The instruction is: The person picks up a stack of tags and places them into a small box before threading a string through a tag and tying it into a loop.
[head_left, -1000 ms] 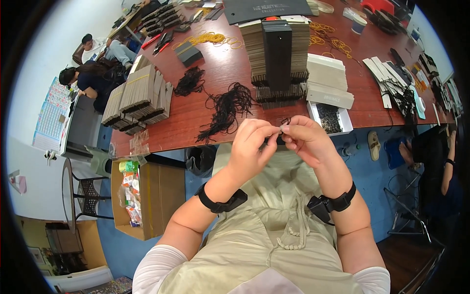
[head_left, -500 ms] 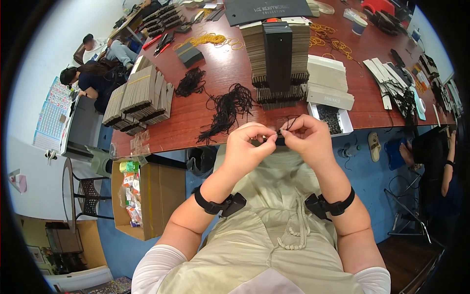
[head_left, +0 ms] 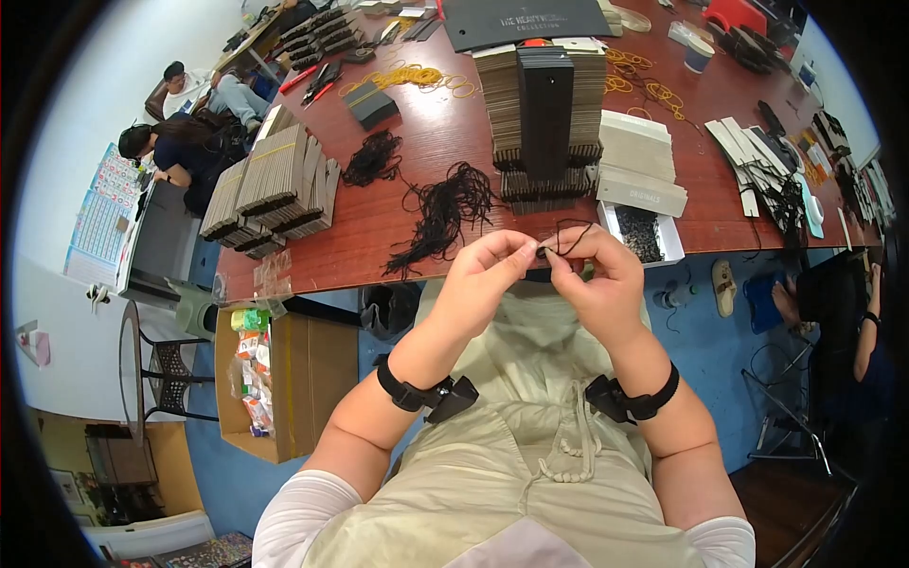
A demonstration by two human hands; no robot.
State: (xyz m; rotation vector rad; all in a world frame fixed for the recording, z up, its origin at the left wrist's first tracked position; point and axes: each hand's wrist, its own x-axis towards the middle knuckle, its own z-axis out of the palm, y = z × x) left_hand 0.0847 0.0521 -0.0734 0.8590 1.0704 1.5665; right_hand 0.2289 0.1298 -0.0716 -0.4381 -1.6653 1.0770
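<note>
Just over the table's near edge, my left hand (head_left: 485,276) and my right hand (head_left: 606,275) meet fingertip to fingertip, both pinched. Between them is a thin black cord (head_left: 575,223), looping up over the right fingers, with a small dark piece at the fingertips too tiny to make out. A loose bundle of black cords (head_left: 449,210) lies left of my hands, a smaller bundle (head_left: 373,157) behind it. Right of my hands, an open white box (head_left: 669,239) holds many small black pieces. Straight ahead stands a tall stack of tags (head_left: 497,95) with a black tag (head_left: 543,114) in front.
More banded tag stacks (head_left: 275,185) stand at the table's left. Yellow rubber bands (head_left: 417,76) and red-handled tools (head_left: 322,83) lie farther back. White strips with black cords (head_left: 748,151) are at the right. A cardboard box (head_left: 312,379) sits on the floor; other people sit at both sides.
My fingertips have shifted slightly right, and the left fingers look straighter. The cord's loop over the right hand now shows larger. The view has moved a little.
</note>
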